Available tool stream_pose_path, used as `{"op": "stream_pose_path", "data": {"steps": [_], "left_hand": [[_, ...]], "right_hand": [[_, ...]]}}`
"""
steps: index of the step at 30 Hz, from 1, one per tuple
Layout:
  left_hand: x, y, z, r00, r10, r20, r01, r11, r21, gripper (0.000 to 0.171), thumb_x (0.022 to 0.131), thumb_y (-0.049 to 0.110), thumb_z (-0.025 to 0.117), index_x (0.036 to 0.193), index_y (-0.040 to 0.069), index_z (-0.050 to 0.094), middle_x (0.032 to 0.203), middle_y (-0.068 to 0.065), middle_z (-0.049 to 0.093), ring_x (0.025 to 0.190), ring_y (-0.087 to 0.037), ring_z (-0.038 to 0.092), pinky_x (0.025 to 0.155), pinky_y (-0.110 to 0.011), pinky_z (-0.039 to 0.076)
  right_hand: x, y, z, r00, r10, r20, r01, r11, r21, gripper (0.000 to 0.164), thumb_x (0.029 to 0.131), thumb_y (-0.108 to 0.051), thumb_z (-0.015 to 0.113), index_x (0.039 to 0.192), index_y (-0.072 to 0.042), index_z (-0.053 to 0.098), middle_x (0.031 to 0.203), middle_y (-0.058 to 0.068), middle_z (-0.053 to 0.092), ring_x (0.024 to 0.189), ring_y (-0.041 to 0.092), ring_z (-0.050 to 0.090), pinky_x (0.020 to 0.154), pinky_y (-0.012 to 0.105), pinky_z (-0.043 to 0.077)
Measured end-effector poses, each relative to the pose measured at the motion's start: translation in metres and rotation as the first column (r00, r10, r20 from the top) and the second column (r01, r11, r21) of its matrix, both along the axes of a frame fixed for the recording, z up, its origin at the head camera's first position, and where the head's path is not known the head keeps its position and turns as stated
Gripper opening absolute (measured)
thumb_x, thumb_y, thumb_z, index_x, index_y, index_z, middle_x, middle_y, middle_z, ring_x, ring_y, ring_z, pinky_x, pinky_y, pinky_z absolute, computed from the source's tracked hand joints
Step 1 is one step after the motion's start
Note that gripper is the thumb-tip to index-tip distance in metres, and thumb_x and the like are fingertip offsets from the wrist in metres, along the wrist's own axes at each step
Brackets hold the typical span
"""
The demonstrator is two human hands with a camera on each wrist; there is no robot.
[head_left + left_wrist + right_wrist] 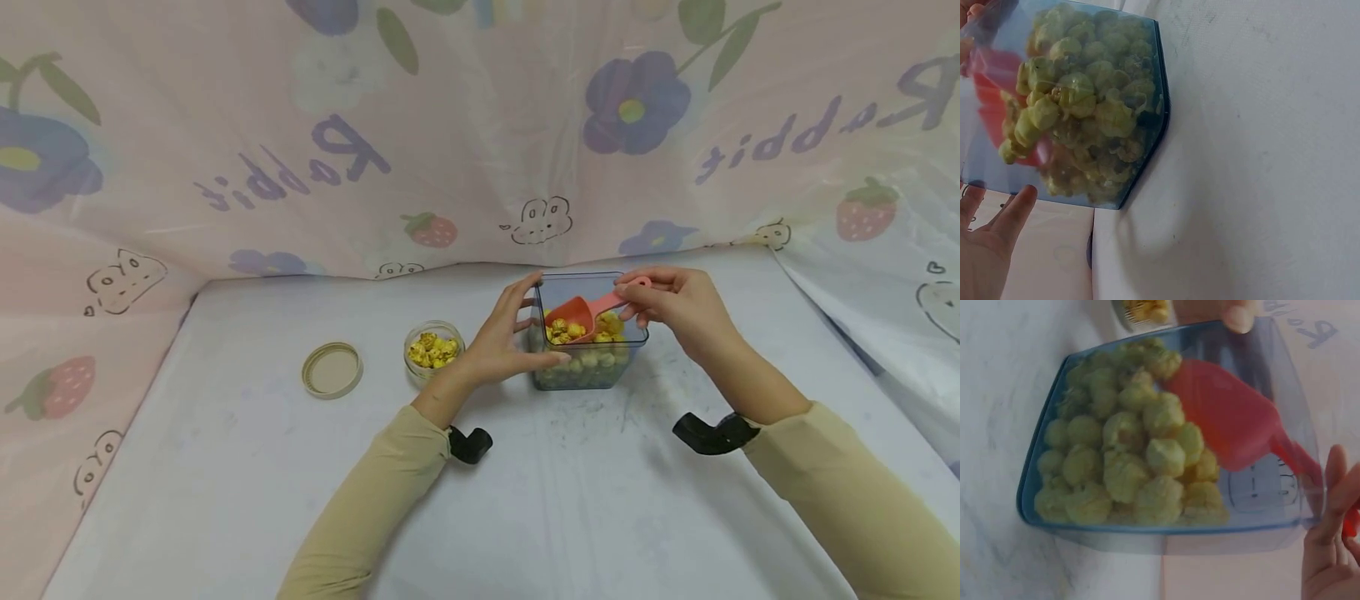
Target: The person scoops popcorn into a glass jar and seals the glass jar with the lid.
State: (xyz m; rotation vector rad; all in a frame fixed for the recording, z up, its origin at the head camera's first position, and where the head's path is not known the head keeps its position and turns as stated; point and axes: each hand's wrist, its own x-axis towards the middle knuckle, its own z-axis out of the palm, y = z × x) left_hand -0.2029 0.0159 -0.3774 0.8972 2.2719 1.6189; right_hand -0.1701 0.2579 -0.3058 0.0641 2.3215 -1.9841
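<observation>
Head view, left hand [495, 344]: wide grip on clear container [573, 288], nine-o'clock side.
Right hand [682, 308]: pinching scoop [573, 311] handle, two o'clock.
Popcorn [562, 332]: possible spill if tilted.

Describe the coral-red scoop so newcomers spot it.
On the white table, find the transparent bluish rectangular container holding yellow popcorn. At its opening, the bare right hand grips the coral-red scoop by its handle. Its red colour stands out against the popcorn.
</observation>
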Motion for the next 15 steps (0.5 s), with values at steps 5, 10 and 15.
{"op": "stream_pose_path", "data": {"steps": [5,10,15], "left_hand": [[0.0002,0.0004,-0.0003,1.0,0.001,0.002,-0.001,1.0,0.001,0.104,0.075,0.018,0.082,0.153,0.03,0.013,0.156,-0.001,0.018,0.138,-0.025,0.034,0.108,-0.034,0.041],[-0.0005,0.0004,-0.0008,1.0,0.004,0.003,-0.004,1.0,0.008,0.104,0.075,0.018,0.083,0.153,0.03,0.014,0.156,-0.001,0.017,0.138,-0.025,0.034,0.107,-0.033,0.041],[-0.0008,0.0004,-0.0016,1.0,0.008,0.001,-0.008,1.0,0.005,0.103,0.076,0.019,0.082,0.153,0.029,0.015,0.156,-0.001,0.017,0.138,-0.025,0.034,0.107,-0.033,0.041]], "right_hand": [[0.0027,0.0013,0.0002,1.0,-0.014,0.016,0.016,0.995,-0.101,0.008,0.087,-0.017,0.072,0.094,-0.013,0.073,0.08,-0.002,0.072,0.059,0.009,0.064,0.052,0.019,0.05],[0.0049,0.0034,0.0007,0.999,-0.018,0.034,0.025,0.973,-0.229,0.006,0.087,-0.012,0.071,0.092,-0.011,0.074,0.081,-0.001,0.071,0.059,0.009,0.063,0.049,0.019,0.046],[0.0053,0.0056,-0.0014,0.998,-0.022,0.052,0.037,0.95,-0.31,0.007,0.087,-0.011,0.071,0.092,-0.008,0.074,0.079,0.0,0.071,0.058,0.009,0.061,0.048,0.019,0.043]]}}
